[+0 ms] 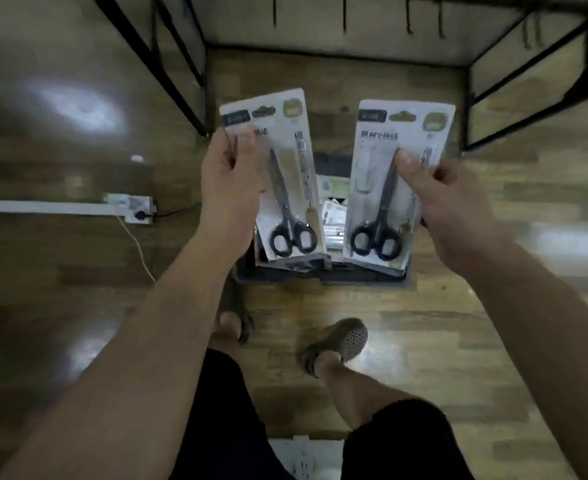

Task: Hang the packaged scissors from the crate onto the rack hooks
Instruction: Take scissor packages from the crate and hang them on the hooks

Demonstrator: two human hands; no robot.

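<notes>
I hold two packaged scissors above a dark crate [323, 277] on the floor. My left hand [228, 181] pinches the left edge of one white card pack with black-handled scissors [285, 188]. My right hand [448, 199] pinches the right side of a second, matching pack [386, 188], thumb on its front. Both packs are upright, side by side, a little apart. More packs [334, 216] lie in the crate between them. Black rack hooks [408, 15] hang along the top of the view, beyond the packs.
A black metal rack frame [168, 64] stands on the wooden floor ahead, with bars left and right. A white power strip [133, 209] with a cable lies on the floor at left. My sandalled feet [334, 344] stand just behind the crate.
</notes>
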